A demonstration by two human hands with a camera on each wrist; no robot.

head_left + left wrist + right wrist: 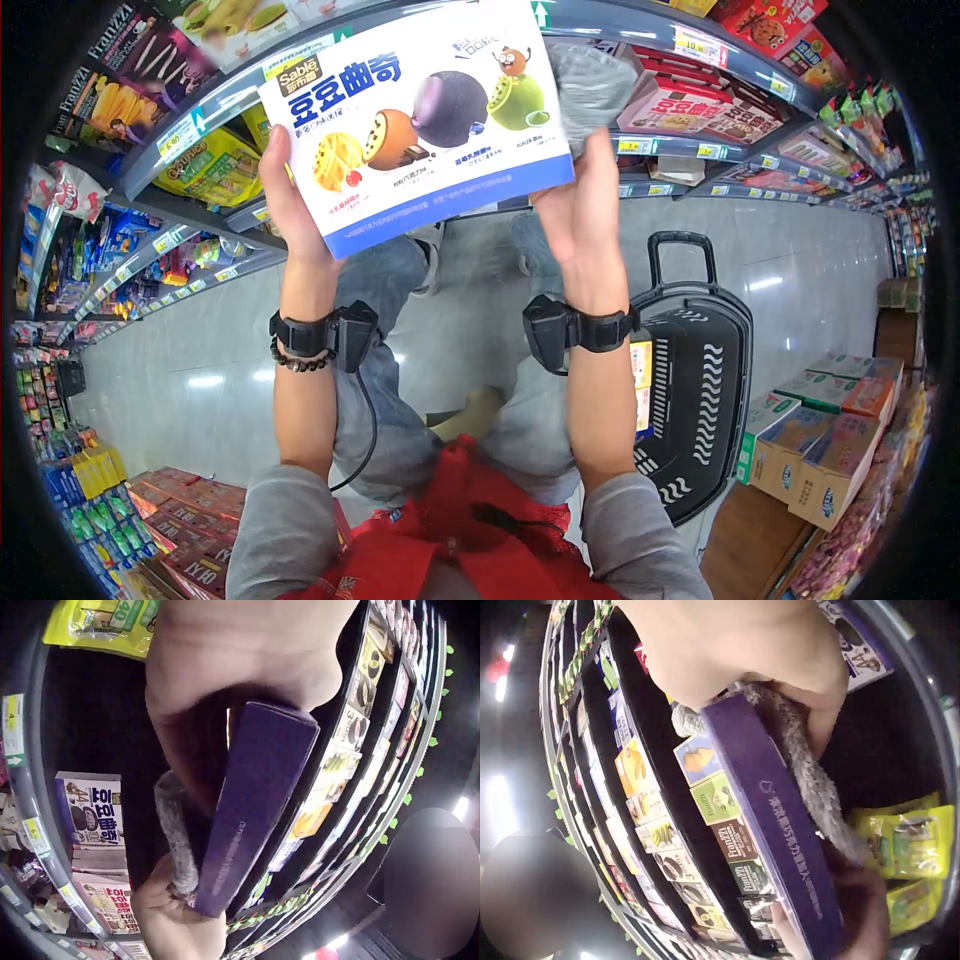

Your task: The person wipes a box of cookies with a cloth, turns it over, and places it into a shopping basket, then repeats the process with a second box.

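Observation:
A white and blue cookie box, its printed face up towards the head camera, is held between both hands. The left hand grips its left end with the thumb along the edge. At the opposite end, the right hand grips the box, with a grey fluffy cloth between that hand and the box's back. Both wrist views show the box's purple side edge-on. The cloth hangs behind it. Fingers behind the box are partly hidden.
Store shelves with packaged snacks curve across the front and left. A black basket stands on the floor at the right, near cardboard boxes. Red cartons are at the lower left.

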